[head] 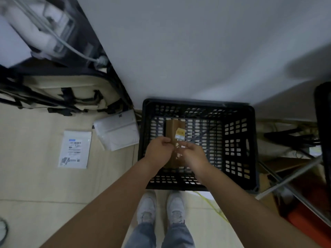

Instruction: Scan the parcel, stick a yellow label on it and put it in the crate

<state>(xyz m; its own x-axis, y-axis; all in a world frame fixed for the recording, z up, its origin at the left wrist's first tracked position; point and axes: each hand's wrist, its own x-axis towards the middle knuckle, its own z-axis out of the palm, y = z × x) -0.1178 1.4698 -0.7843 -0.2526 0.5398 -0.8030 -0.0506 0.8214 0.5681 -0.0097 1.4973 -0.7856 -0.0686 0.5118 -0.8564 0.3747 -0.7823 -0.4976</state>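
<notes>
Brown cardboard shows in the head view: the parcel (174, 129) lies inside the black crate (238, 140), toward its left half, with a yellow label (180, 134) stuck on its upper face near the right edge. The crate stands on the tiled floor (35, 185) against a pale wall, just ahead of the person's white shoes (146, 210).

Both bare arms reach down into the crate. The left hand (158, 152) is over the near left part of the parcel, fingers curled inward so the grip looks pressed together, though whether it pinches the cardboard cannot be told. The right hand (192, 154) is just beside it, over the parcel's near right part, fingers loosely bent and partly spread; contact with the parcel is unclear because of blur.

Left of the crate, two white mailers lie on the floor: a padded one (118, 130) touching the crate's side, and a flat one (75, 149) with a printed shipping label farther left. A beige bag (59, 90) with black straps sits behind them.
</notes>
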